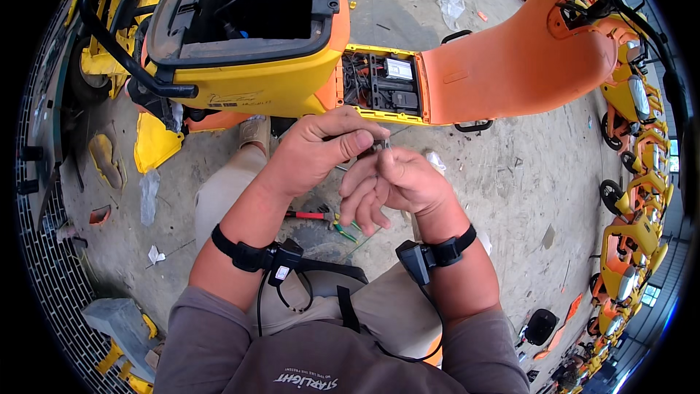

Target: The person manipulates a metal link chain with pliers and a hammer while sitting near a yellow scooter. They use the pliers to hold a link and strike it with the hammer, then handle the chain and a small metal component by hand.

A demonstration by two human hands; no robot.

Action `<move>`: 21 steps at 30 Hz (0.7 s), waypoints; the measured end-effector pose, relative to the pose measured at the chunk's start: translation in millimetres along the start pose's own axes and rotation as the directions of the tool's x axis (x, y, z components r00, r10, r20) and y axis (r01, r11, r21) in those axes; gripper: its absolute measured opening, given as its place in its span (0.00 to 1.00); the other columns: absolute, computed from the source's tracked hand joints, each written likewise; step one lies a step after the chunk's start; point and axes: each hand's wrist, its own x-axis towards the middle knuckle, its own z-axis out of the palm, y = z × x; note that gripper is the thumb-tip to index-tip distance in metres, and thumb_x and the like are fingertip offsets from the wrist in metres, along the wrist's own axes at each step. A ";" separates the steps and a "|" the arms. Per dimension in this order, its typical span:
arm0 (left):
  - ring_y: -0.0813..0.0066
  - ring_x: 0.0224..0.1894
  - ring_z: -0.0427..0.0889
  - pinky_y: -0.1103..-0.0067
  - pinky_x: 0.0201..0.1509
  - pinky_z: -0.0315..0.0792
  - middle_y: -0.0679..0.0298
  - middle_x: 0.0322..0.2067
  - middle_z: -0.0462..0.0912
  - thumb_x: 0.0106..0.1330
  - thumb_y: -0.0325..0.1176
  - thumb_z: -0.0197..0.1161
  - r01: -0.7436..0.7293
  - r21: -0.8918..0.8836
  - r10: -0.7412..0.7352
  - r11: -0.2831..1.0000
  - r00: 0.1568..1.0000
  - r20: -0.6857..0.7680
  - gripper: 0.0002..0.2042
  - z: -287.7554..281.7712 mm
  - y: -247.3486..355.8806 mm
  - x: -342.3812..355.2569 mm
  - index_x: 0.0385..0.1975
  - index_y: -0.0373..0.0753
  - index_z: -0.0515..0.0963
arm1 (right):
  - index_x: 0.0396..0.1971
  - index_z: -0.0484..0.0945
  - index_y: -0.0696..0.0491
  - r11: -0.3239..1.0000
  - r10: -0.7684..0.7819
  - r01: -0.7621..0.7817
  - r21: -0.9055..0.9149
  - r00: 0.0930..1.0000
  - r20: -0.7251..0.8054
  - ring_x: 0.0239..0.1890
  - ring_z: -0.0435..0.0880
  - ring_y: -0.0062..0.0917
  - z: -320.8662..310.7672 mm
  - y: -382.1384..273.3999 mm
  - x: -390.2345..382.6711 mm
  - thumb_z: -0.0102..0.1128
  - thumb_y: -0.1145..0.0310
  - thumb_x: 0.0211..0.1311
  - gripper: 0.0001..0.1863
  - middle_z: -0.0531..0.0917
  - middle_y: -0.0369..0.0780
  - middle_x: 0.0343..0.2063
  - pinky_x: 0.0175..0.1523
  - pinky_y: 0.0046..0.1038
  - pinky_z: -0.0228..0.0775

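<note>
In front of me, both hands meet over the near side of a yellow and orange electric scooter body (248, 87). My left hand (321, 149) is closed in a pinch of thumb and forefinger at a small metal piece (386, 144), too small to name. My right hand (399, 181) pinches the same piece from the other side, its lower fingers curled loosely. Just beyond the hands, an open bay (380, 86) shows wiring, a silver box (398, 68) and a dark module. Fingers hide part of the small piece.
A red-and-black-handled tool (308, 215) and a green-handled tool (344, 228) lie on the concrete between my legs. Yellow panels (157, 142) and plastic scraps lie leftward. Many yellow-orange scooters (631, 248) line the right. A black rack (138, 76) juts out at left.
</note>
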 end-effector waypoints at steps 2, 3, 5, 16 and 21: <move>0.81 0.42 0.81 0.82 0.47 0.75 0.67 0.39 0.84 0.73 0.34 0.62 0.104 -0.013 -0.104 0.995 0.994 -0.013 0.12 1.8 6.1 0.1 0.49 0.34 0.84 | 0.46 0.77 0.68 1.000 0.008 -0.008 0.023 1.000 0.009 0.31 0.89 0.36 0.7 4.5 2.5 0.42 0.42 0.76 0.36 0.86 0.57 0.37 0.25 0.22 0.77; 0.81 0.42 0.81 0.82 0.47 0.76 0.67 0.39 0.84 0.74 0.34 0.61 0.156 -0.020 -0.156 0.988 0.988 -0.019 0.12 2.7 8.5 0.3 0.49 0.34 0.83 | 0.44 0.78 0.68 1.000 -0.004 0.003 0.025 1.000 0.012 0.31 0.89 0.36 0.3 4.4 2.2 0.43 0.42 0.76 0.36 0.86 0.57 0.37 0.26 0.23 0.77; 0.81 0.40 0.80 0.82 0.45 0.74 0.67 0.38 0.84 0.75 0.37 0.59 0.193 -0.059 -0.195 0.979 0.981 -0.023 0.14 7.9 8.5 0.6 0.50 0.34 0.82 | 0.42 0.78 0.68 0.999 -0.025 0.024 0.029 0.999 0.020 0.31 0.89 0.37 -1.1 3.2 1.7 0.44 0.43 0.75 0.35 0.86 0.58 0.37 0.26 0.23 0.77; 0.78 0.42 0.83 0.80 0.47 0.79 0.62 0.40 0.85 0.78 0.38 0.55 0.264 -0.140 -0.261 0.954 0.965 0.039 0.16 6.2 6.7 -0.2 0.51 0.32 0.80 | 0.34 0.79 0.66 0.972 -0.072 0.044 -0.232 0.990 -0.117 0.27 0.85 0.34 -0.8 -8.9 -1.7 0.45 0.40 0.73 0.37 0.85 0.55 0.31 0.33 0.28 0.77; 0.80 0.41 0.81 0.80 0.46 0.75 0.66 0.40 0.84 0.76 0.35 0.57 0.247 0.043 -0.246 0.968 0.969 -0.036 0.14 2.8 4.2 1.8 0.52 0.34 0.81 | 0.35 0.81 0.62 0.837 -0.095 -0.078 -0.542 0.954 -0.284 0.33 0.85 0.29 3.7 -14.4 -1.6 0.48 0.44 0.74 0.31 0.86 0.46 0.33 0.40 0.28 0.75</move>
